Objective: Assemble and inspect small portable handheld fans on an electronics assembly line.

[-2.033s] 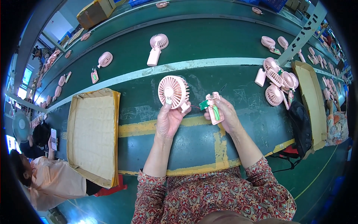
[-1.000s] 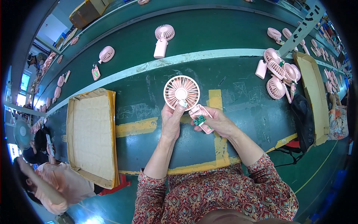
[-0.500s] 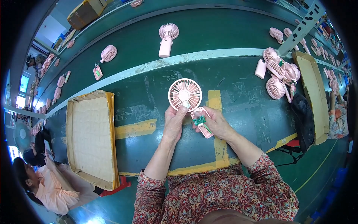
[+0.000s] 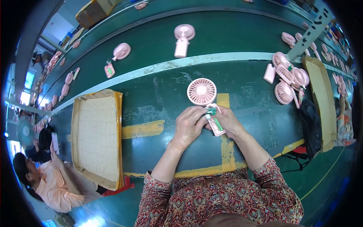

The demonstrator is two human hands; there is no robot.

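A round pink fan head (image 4: pixel 201 92) lies on the green workbench just beyond my hands. Directly below it is an opened pink fan handle (image 4: pixel 218 131), with a green circuit board (image 4: pixel 211 111) and a green strip inside. My right hand (image 4: pixel 230 123) is wrapped round the handle's right side. Bent inward, my left hand (image 4: pixel 190 126) has its fingers closed at the board's left edge. Its thumb has a white tip covering and lies beside the handle. Any wires between head and handle are too small to make out.
A shallow cardboard tray (image 4: pixel 96 132) stands at the left, near a seated person (image 4: pixel 56 185). On the right, several pink fans (image 4: pixel 285 90) are heaped beside another cardboard tray (image 4: pixel 321 106) and a black bag (image 4: pixel 310 125). More fan parts lie on the belt (image 4: pixel 151 41) behind a pale rail.
My left hand has let go of the fan head and moved down to the circuit board. The fan head now rests on the bench. The whole view has shifted slightly.
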